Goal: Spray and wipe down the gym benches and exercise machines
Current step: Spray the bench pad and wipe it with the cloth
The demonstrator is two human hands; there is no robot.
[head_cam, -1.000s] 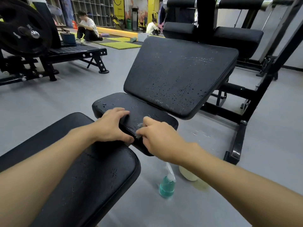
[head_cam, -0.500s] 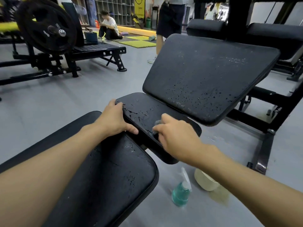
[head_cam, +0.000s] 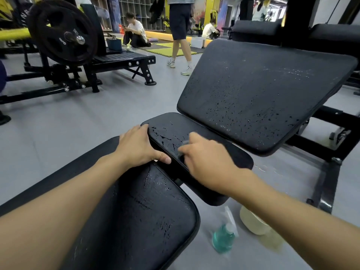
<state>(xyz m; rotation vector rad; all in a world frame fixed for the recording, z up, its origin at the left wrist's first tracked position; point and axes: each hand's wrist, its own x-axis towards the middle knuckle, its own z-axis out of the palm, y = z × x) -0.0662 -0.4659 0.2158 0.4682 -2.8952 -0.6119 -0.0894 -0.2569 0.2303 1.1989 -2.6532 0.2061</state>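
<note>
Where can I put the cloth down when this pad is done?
The near pad is bare below the left hand, though wet. The floor left of it, up to the plate machine, is open. Crowded: the small pad, under the right hand and cloth, and the floor right of the near pad, where the bottle and a pale tub sit.

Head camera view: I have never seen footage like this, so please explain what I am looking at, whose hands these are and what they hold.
The view comes from a camera worn on a person's head, looking down at their own arms in a gym. The left hand grips the edge of a small black pad. The right hand presses a grey cloth, mostly hidden, onto that pad. Droplets dot it and the big tilted pad behind. A teal spray bottle stands on the floor.
</note>
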